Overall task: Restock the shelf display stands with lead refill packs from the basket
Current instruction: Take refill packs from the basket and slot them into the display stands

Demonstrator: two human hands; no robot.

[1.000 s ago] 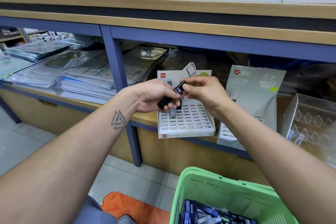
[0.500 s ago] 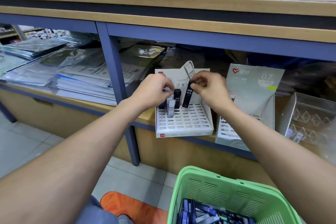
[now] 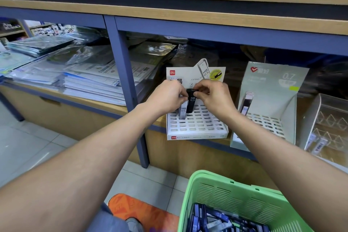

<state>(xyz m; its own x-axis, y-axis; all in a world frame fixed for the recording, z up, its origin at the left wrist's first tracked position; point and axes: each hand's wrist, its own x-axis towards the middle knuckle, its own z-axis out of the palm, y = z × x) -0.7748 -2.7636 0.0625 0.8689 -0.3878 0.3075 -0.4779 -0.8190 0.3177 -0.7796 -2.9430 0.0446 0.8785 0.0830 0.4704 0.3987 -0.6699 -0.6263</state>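
Observation:
A white slotted display stand [image 3: 197, 125] sits on the shelf. My right hand [image 3: 214, 98] pinches the top of a black HB 0.5 lead refill pack [image 3: 191, 100] that stands upright in a back row. My left hand [image 3: 167, 96] is curled at the stand's back left around a dark pack that it mostly hides. Just right of that hand a pale HB 0.5 pack [image 3: 183, 112] stands in a slot. The green basket [image 3: 235, 194] at the bottom right holds several blue and grey packs [image 3: 216, 218].
A grey 0.7 stand [image 3: 271, 100] with a few packs [image 3: 246, 103] is right of the white one, then a clear acrylic rack [image 3: 329, 122]. A blue shelf post [image 3: 128, 90] rises just left. Stacked paper packs [image 3: 90, 84] fill the left bay.
Both hands moved from in front of the stand down into its back rows. The black pack that was held slanted now stands upright in the stand under my right fingers.

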